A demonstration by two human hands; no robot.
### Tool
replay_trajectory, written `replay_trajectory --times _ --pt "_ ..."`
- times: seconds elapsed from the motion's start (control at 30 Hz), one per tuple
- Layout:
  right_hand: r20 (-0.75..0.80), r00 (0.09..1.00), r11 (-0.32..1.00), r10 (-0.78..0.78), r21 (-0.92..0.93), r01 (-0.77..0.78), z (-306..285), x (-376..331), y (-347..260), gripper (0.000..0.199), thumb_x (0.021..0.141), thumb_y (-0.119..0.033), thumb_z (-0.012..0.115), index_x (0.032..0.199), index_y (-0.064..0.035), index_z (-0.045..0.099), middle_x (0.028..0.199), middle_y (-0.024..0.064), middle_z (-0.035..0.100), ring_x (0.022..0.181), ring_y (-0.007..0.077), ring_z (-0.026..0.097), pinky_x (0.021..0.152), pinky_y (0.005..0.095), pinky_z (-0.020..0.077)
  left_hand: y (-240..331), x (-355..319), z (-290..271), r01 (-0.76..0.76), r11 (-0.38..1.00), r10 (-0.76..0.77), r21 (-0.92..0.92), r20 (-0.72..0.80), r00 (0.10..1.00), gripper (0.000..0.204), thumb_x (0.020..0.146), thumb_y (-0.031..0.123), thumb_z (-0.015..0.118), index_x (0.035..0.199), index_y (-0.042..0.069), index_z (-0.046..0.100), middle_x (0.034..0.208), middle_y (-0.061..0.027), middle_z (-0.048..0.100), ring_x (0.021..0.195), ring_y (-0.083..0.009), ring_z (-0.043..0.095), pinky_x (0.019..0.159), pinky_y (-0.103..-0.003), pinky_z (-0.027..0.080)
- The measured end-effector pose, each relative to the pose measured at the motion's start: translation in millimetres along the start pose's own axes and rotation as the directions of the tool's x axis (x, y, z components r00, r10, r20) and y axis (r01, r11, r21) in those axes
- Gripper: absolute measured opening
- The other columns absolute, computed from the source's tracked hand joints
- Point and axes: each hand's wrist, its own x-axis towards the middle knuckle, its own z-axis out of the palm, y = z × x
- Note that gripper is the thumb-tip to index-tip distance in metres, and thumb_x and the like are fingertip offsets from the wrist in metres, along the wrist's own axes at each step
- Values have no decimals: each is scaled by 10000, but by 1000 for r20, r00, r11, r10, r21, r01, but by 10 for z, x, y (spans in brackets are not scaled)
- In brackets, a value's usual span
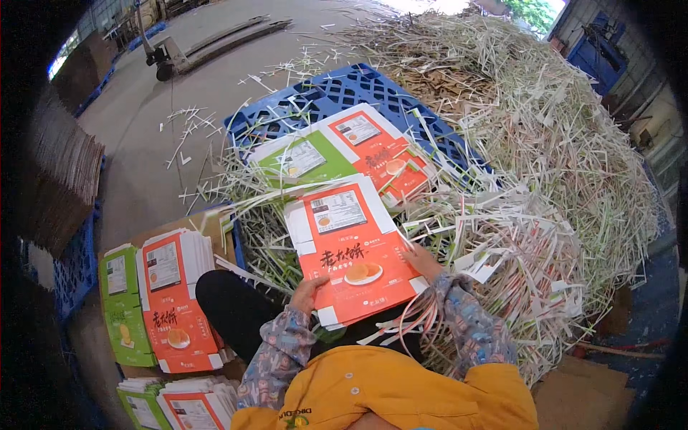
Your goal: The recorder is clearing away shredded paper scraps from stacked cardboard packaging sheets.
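A stack of orange-red printed carton blanks (pixel 358 252) sits in the centre of the frame, tilted slightly, its white flaps showing along the edges. The left hand (pixel 306 295) grasps the stack by its lower left edge, with the thumb on the printed face. The right hand (pixel 424 262) grasps the right edge, a little higher in the frame; the fingers under the stack are hidden on both sides. Both forearms come up from the lower edge in patterned grey-blue sleeves (pixel 278 344), beside a yellow garment (pixel 387 383). A dark-clothed leg (pixel 233 308) shows left of the held stack.

Just beyond the stack, at upper centre, green carton blanks (pixel 304 159) and more orange-red blanks (pixel 378 147) lie side by side on a blue plastic pallet (pixel 358 80). At lower left, a green stack (pixel 127 315) stands right beside an orange-red stack (pixel 175 304), with further piles of both colours at the bottom left edge. A large heap of paper trim strips (pixel 566 158) fills the right side and spreads around the pallet. At the left edge stands a tall stack of brown cardboard sheets (pixel 61 168); a pallet jack (pixel 168 57) is on the grey floor (pixel 143 118) at upper left.
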Motion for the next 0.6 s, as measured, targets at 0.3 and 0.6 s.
replay_trajectory --times 0.3,0.6 --pt "-20 984 945 175 285 -162 -99 -273 474 478 778 -416 516 786 62 524 696 117 553 626 177 529 576 308 405 140 -96 273 -7 999 6 44 7 1000 337 738 22 573 1059 -6 475 993 -124 566 831 -234 589 693 -365 516" --pt "-126 990 932 64 361 -14 -278 -565 -371 323 814 -317 491 844 -1 556 741 108 545 686 157 508 640 301 405 404 -315 392 -91 992 87 81 57 995 344 737 20 565 1070 -2 480 987 -117 575 837 -227 592 700 -371 512"
